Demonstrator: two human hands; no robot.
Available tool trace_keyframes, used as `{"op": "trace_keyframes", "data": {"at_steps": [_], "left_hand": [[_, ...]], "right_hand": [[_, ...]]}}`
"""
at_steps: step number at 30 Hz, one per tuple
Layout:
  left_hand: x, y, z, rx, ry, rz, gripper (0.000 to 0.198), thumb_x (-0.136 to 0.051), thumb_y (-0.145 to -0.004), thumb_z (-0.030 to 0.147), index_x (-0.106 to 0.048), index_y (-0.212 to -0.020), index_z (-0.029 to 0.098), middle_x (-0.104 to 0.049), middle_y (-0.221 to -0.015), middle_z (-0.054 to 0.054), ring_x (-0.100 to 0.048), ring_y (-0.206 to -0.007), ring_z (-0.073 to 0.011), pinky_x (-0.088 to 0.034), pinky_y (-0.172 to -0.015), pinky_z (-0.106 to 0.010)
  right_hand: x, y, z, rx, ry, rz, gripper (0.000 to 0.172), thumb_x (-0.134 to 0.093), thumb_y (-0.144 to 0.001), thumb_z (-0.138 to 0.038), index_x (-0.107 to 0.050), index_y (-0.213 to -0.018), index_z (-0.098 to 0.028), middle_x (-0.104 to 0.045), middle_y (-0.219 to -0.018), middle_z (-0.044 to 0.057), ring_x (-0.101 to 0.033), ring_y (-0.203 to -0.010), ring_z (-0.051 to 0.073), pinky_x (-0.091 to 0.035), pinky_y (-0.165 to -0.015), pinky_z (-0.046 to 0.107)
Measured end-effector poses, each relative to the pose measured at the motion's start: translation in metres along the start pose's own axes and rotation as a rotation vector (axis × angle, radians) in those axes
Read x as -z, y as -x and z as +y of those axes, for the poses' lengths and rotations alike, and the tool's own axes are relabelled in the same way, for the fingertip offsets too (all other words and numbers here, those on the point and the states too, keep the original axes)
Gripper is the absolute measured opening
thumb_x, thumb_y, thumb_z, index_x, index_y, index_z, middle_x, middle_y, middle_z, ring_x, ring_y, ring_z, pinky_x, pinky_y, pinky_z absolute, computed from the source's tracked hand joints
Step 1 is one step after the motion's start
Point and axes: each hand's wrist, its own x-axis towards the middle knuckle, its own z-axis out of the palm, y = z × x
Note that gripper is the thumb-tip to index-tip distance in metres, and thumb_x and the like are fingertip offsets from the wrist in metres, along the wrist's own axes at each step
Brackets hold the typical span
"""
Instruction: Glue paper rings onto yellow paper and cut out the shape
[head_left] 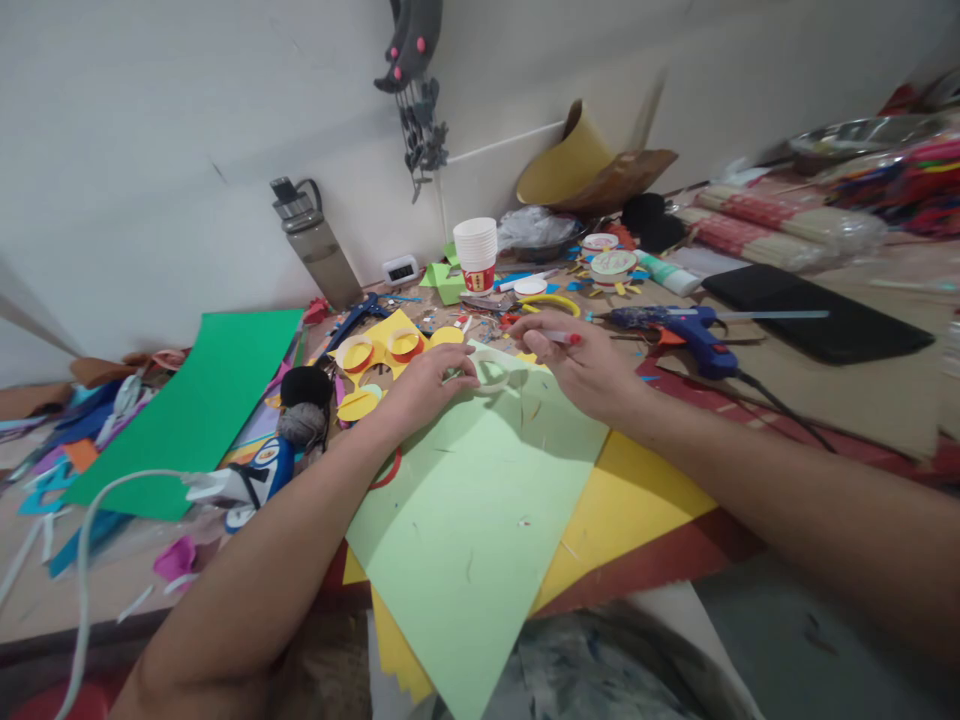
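My left grip (439,378) touches the ring (496,385), how tightly I can't tell; my right grip (583,366) holds the pen (562,337) crosswise, right of the ring.

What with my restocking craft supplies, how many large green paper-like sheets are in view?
2: a bright green paper-like sheet lies at the left, and a pale green paper-like sheet lies in the centre, partly under the left hand. More may be hidden.

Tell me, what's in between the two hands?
In the head view, a pale ring sits over the light green paper between the left hand and the right hand, nearer the left one.
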Motion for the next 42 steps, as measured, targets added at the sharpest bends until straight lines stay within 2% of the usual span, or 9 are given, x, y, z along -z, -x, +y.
{"op": "trace_keyframes", "data": {"at_steps": [6, 11, 16, 21, 24, 33, 37, 42], "left_hand": [[0.000, 0.000, -0.002, -0.023, 0.008, -0.010, 0.010, -0.061, -0.086, 0.023, -0.069, -0.084, 0.018, -0.064, -0.128, -0.012, -0.058, -0.121, -0.0218, -0.043, -0.103, -0.036], [0.000, 0.000, 0.000, -0.002, 0.020, -0.025, 0.009, -0.060, -0.086, 0.022, -0.069, -0.083, 0.019, -0.064, -0.129, -0.010, -0.060, -0.118, -0.0217, -0.043, -0.103, -0.038], [0.000, 0.000, 0.002, 0.000, -0.005, -0.027, 0.010, -0.060, -0.087, 0.022, -0.068, -0.082, 0.018, -0.065, -0.128, -0.011, -0.060, -0.119, -0.0216, -0.043, -0.103, -0.038], [0.001, 0.000, 0.003, 0.004, -0.013, -0.038, 0.010, -0.061, -0.086, 0.023, -0.069, -0.082, 0.019, -0.065, -0.128, -0.010, -0.061, -0.117, -0.0224, -0.044, -0.101, -0.038], [0.000, 0.000, 0.002, -0.002, -0.006, -0.034, 0.010, -0.061, -0.086, 0.023, -0.069, -0.082, 0.019, -0.066, -0.127, -0.010, -0.061, -0.117, -0.0225, -0.045, -0.100, -0.037], [-0.001, 0.000, 0.000, -0.011, 0.000, -0.032, 0.009, -0.061, -0.085, 0.023, -0.069, -0.082, 0.019, -0.064, -0.130, -0.010, -0.058, -0.121, -0.0234, -0.043, -0.102, -0.041], [0.000, 0.001, 0.002, -0.007, -0.004, -0.015, 0.009, -0.061, -0.085, 0.021, -0.069, -0.082, 0.019, -0.066, -0.126, -0.009, -0.059, -0.120, -0.0231, -0.043, -0.102, -0.041], [0.000, 0.001, 0.003, 0.030, -0.014, -0.023, 0.009, -0.061, -0.086, 0.021, -0.069, -0.081, 0.020, -0.065, -0.129, -0.008, -0.060, -0.118, -0.0218, -0.044, -0.102, -0.040]], "right_hand": [[0.001, -0.001, -0.003, 0.023, 0.026, 0.000, 0.026, -0.049, -0.095, -0.040, -0.067, -0.095, -0.021, -0.071, -0.096, 0.007, -0.064, -0.091, 0.023, -0.048, -0.078, 0.037], [0.002, 0.001, -0.008, 0.029, -0.016, -0.008, 0.031, -0.049, -0.094, -0.046, -0.068, -0.095, -0.022, -0.070, -0.092, 0.006, -0.064, -0.086, 0.021, -0.048, -0.072, 0.034], [0.010, 0.005, -0.018, 0.073, -0.079, -0.084, 0.039, -0.045, -0.096, -0.048, -0.071, -0.084, -0.021, -0.064, -0.072, 0.003, -0.060, -0.066, 0.016, -0.046, -0.063, 0.030], [0.011, 0.006, -0.021, 0.150, -0.023, -0.247, 0.049, -0.041, -0.097, -0.051, -0.066, -0.068, -0.020, -0.065, -0.067, 0.003, -0.059, -0.061, 0.014, -0.043, -0.060, 0.029], [0.009, 0.005, -0.020, 0.184, 0.013, -0.311, 0.048, -0.041, -0.098, -0.050, -0.067, -0.071, -0.019, -0.065, -0.068, 0.003, -0.059, -0.060, 0.013, -0.042, -0.059, 0.028], [0.006, 0.005, -0.020, 0.138, 0.045, -0.379, 0.049, -0.039, -0.098, -0.051, -0.069, -0.077, -0.018, -0.067, -0.074, 0.004, -0.058, -0.061, 0.013, -0.042, -0.058, 0.027], [0.009, 0.005, -0.021, 0.129, 0.044, -0.328, 0.048, -0.040, -0.097, -0.051, -0.071, -0.080, -0.019, -0.066, -0.069, 0.004, -0.059, -0.060, 0.014, -0.043, -0.058, 0.028], [0.014, 0.004, -0.021, 0.072, 0.006, -0.083, 0.049, -0.043, -0.096, -0.051, -0.065, -0.062, -0.024, -0.065, -0.062, 0.003, -0.061, -0.064, 0.018, -0.045, -0.060, 0.033]]}}
